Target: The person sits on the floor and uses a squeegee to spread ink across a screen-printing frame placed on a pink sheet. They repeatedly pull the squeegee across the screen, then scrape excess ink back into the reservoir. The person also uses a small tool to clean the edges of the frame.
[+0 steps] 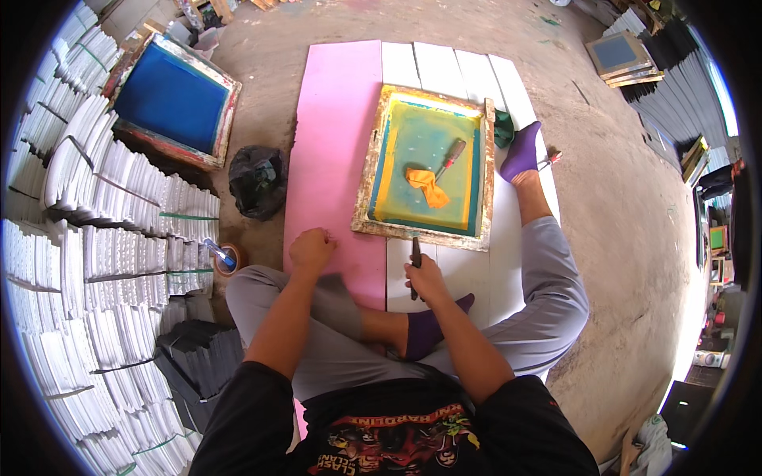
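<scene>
A wooden screen-printing frame (365, 182) with green-yellow mesh lies on a pink-and-white sheet surface in front of me. My right hand (426, 279) grips a dark, narrow tool (416, 252); its upper end meets the frame's near edge, and its exact kind is unclear. On the mesh rest a crumpled orange cloth (429, 187) and a tool with a dark and red handle (451, 155). Over the pink sheet (333, 143), left of the frame, my left hand (312, 249) is closed in a loose fist. Its palm side is hidden.
Tied stacks of white sheets (119, 262) line the left side. A blue-meshed frame (171, 95) leans there, near a black plastic bag (257, 181) and a tape roll (230, 259). Beyond my right foot in a purple sock (521, 152) lies another small tool (550, 160).
</scene>
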### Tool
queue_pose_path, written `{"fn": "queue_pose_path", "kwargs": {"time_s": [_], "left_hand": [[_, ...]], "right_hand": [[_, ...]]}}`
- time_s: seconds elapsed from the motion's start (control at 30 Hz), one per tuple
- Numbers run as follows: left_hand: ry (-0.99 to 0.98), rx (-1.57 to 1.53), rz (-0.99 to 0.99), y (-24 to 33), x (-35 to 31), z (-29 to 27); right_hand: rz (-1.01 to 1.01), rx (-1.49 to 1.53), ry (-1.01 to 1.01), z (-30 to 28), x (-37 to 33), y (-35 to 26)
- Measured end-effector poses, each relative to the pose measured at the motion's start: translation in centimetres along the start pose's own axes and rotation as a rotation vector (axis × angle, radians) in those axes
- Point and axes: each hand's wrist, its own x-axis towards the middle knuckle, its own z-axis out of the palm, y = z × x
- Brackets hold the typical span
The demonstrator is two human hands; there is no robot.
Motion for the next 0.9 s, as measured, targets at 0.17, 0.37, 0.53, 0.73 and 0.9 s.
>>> {"fn": "queue_pose_path", "kwargs": {"time_s": [0.17, 0.37, 0.53, 0.73, 0.9], "left_hand": [[0.261, -0.085, 0.449, 2.2, -0.6, 3.7], [0.296, -0.033, 0.596, 6.2, -2.1, 5.5], [0.292, -0.04, 0.628, 6.8, -2.0, 6.2], [0.304, -0.099, 0.647, 6.6, -2.0, 6.4], [0.399, -0.128, 0.735, 7.1, -2.2, 6.4]], "right_hand": [[0.072, -0.108, 0.107, -3.4, -0.2, -0.2], [0.049, -0.209, 0.137, -3.7, 1.2, 0.3], [0.11, -0.292, 0.142, -3.2, 1.7, -0.3], [0.148, -0.325, 0.135, -2.8, 1.5, -2.1], [0.07, -0.572, 0.276, -2.1, 2.4, -0.5]]}}
